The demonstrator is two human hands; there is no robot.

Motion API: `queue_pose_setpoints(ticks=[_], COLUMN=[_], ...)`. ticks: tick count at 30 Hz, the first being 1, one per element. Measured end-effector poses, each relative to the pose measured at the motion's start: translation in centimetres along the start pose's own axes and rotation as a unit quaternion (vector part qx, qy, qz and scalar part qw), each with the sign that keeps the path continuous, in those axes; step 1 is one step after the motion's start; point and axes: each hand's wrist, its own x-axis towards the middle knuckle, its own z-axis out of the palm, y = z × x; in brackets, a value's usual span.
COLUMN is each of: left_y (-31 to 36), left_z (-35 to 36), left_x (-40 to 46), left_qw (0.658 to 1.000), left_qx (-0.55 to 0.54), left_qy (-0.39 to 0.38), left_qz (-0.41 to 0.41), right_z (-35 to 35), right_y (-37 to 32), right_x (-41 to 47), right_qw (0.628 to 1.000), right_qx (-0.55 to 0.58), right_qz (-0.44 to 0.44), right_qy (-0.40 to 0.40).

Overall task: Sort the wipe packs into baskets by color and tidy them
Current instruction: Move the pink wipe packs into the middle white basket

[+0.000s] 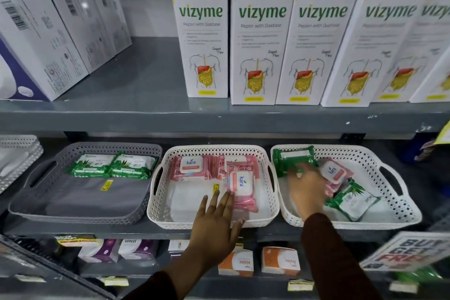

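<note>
Three baskets stand on the middle shelf. The grey basket point(29, 192) on the left holds two green wipe packs point(114, 165) at its back. The white middle basket point(159, 204) holds pink wipe packs point(194, 165), one of them point(239, 190) lying lengthwise at the right. My left hand point(215, 224) is spread flat over this basket's front edge, fingertips touching that pink pack. The white right basket point(394, 178) holds a mix: a dark green pack point(289, 157), a pink pack point(334, 170) and a green-and-white pack point(353, 198). My right hand point(306, 185), blurred, reaches over the dark green pack.
Tall white Vizyme boxes point(260, 31) stand on the shelf above, with white boxes point(36, 39) to their left. Another perforated basket point(17, 153) is at the far left. Small orange and purple boxes point(236, 263) sit on the shelf below, and a promo sign point(404, 251) hangs at the lower right.
</note>
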Motion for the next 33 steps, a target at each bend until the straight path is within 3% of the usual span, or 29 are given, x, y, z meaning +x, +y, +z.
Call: queue_pose_setpoints(ticks=[2, 5, 8, 13, 15, 18, 24, 28, 31, 33], left_y=[1.1, 2.3, 2.6, 2.2, 1.9, 0.5, -4.9, -8.4, -9.9, -10.4], left_z=[0.3, 0.7, 0.8, 0.8, 1.1, 1.2, 0.7, 0.1, -0.2, -0.1], left_x=[0.5, 1.0, 1.0, 0.6, 0.2, -0.4, -3.1, -4.4, -4.7, -4.8], left_qw=[1.000, 1.000, 1.000, 0.999, 0.998, 0.997, 0.995, 0.993, 0.992, 0.993], left_qx=[-0.004, -0.011, -0.017, -0.018, -0.019, -0.020, -0.010, -0.008, -0.011, -0.006], left_qy=[0.006, 0.015, 0.022, 0.040, 0.055, 0.069, 0.080, 0.088, 0.096, 0.094], left_qz=[0.000, 0.003, -0.001, 0.017, 0.016, -0.006, -0.061, -0.080, -0.080, -0.076], right_z=[-0.9, -1.5, -1.3, -1.0, -1.2, -1.1, -1.7, -2.6, -3.5, -2.9], right_y=[2.7, 4.8, 5.6, 4.8, 3.9, 4.0, 3.6, 2.9, 0.4, -2.8], right_x=[2.9, 5.7, 6.3, 4.9, 3.4, 2.0, 2.2, 1.2, 0.0, -1.6], right_qw=[0.995, 0.974, 0.964, 0.961, 0.969, 0.967, 0.968, 0.981, 0.992, 0.998], right_qx=[-0.078, -0.160, -0.196, -0.227, -0.178, -0.194, -0.164, -0.065, -0.015, 0.043], right_qz=[0.066, 0.152, 0.158, 0.142, 0.153, 0.123, 0.184, 0.185, 0.109, 0.044], right_qy=[0.012, -0.048, -0.083, -0.069, -0.081, -0.107, -0.045, 0.005, 0.061, 0.031])
